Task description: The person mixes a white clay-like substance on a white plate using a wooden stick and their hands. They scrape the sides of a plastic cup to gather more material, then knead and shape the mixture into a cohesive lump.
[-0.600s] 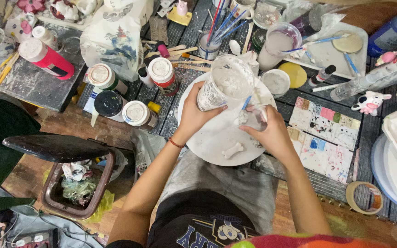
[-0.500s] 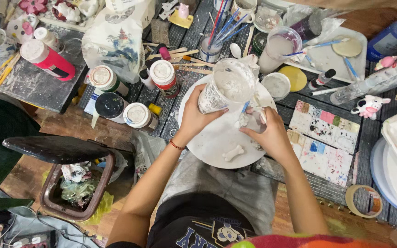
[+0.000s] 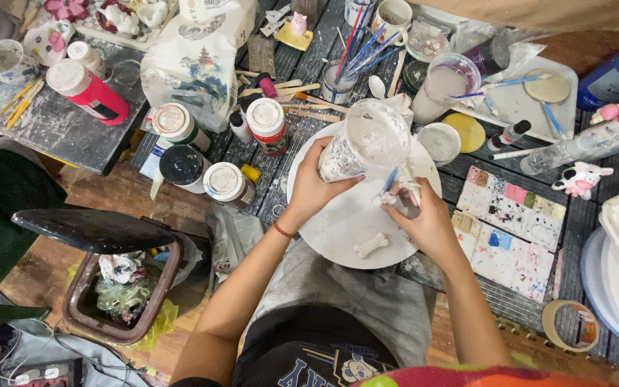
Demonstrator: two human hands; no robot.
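My left hand (image 3: pixel 314 188) grips the side of a clear plastic cup (image 3: pixel 364 143) smeared with white paint, holding it tilted over a round white plate (image 3: pixel 338 229). Just right of the cup, my right hand (image 3: pixel 426 217) pinches a blue-handled brush (image 3: pixel 390 179) against a small white plaster piece (image 3: pixel 400 195). On the plate's near part lies a small white bone-shaped plaster piece (image 3: pixel 371 245).
Several paint jars (image 3: pixel 225 183) and a pink bottle (image 3: pixel 86 91) stand at left. Brushes fill a cup (image 3: pixel 339 80) behind. A paint-stained tile palette (image 3: pixel 514 229) lies at right, a tape roll (image 3: pixel 569 324) near it. An open bin (image 3: pixel 120 287) sits below the bench.
Both hands have stayed over the plate; the cup and the brush hand have shifted only slightly.
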